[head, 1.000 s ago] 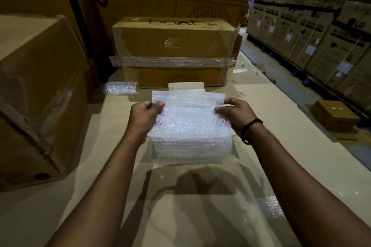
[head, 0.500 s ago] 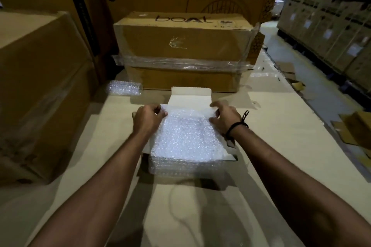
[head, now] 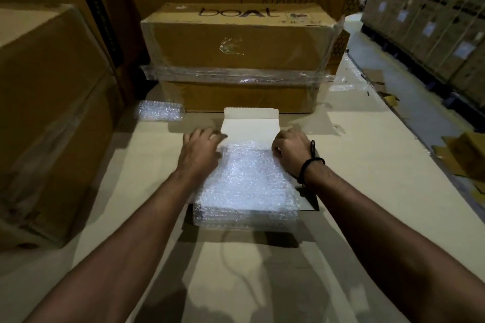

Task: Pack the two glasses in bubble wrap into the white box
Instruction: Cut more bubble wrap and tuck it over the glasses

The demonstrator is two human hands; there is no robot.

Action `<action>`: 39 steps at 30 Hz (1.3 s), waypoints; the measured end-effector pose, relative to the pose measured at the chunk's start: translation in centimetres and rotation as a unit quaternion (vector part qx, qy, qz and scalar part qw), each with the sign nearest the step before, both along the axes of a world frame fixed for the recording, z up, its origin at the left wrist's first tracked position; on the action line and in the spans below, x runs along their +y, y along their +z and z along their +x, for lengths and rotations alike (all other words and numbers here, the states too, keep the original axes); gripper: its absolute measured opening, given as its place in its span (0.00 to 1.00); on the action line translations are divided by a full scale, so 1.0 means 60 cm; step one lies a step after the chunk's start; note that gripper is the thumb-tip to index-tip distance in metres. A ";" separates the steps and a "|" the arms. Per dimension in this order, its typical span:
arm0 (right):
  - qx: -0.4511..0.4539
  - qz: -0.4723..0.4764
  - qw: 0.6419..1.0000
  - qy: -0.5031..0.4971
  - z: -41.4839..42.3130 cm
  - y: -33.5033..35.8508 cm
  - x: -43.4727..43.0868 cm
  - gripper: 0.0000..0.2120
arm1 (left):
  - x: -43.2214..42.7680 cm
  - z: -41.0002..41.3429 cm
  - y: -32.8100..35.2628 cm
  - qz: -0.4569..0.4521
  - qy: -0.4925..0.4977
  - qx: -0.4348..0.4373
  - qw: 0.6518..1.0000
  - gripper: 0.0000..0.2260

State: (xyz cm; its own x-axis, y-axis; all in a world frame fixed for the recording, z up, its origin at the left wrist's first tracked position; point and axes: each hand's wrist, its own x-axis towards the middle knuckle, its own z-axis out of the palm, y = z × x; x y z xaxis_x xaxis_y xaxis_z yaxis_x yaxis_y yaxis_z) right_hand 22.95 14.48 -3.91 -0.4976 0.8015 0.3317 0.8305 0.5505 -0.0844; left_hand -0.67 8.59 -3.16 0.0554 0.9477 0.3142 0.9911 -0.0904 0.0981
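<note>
The person's left forearm (head: pixel 126 231) and right forearm (head: pixel 367 217) are bare all the way to the picture's lower edge, and the left hand (head: pixel 200 151) and right hand (head: pixel 290 151) are bare too. Around the right wrist sits a thin black cord bracelet (head: pixel 309 165), seemingly of a couple of strands, with a short loose end standing up from its knot. A tiny pale glint shows on one finger of the right hand, too small to say whether it is a ring.
</note>
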 end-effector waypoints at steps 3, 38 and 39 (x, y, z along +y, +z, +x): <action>-0.056 0.013 0.998 0.019 -0.002 0.007 -0.004 0.10 | -0.007 0.000 0.000 -0.018 -0.079 0.077 0.994 0.14; -0.262 -0.220 0.940 -0.007 -0.074 0.062 -0.030 0.24 | 0.050 0.007 0.004 -0.269 -0.093 0.053 0.957 0.15; -0.247 -0.215 0.945 -0.008 -0.067 0.068 -0.025 0.24 | 0.051 0.004 0.004 -0.263 -0.095 0.047 0.959 0.14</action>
